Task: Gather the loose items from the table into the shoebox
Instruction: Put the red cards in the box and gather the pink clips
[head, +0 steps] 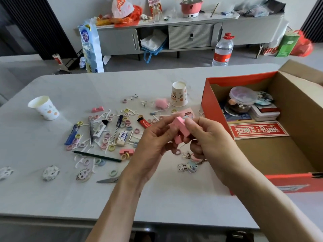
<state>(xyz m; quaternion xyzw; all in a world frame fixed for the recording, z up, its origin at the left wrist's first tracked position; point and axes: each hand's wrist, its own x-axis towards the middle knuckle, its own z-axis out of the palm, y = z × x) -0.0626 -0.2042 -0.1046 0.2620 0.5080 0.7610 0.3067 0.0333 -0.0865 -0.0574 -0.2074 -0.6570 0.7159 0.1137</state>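
Both hands, left hand (153,137) and right hand (208,137), pinch pink blocks (180,127) just beside the shoebox (209,102); better carry them over its rim before letting go.

Soft, even daylight fills the room, bright without harsh contrast. The pale table (52,189) carries a mild sheen and only faint, diffuse shadows beneath the small clutter. Wide-angle distortion bows the table's edges and stretches the forearms at the bottom. The red bag (303,44) at the far right smears with blur; distant detail looks soft and compressed
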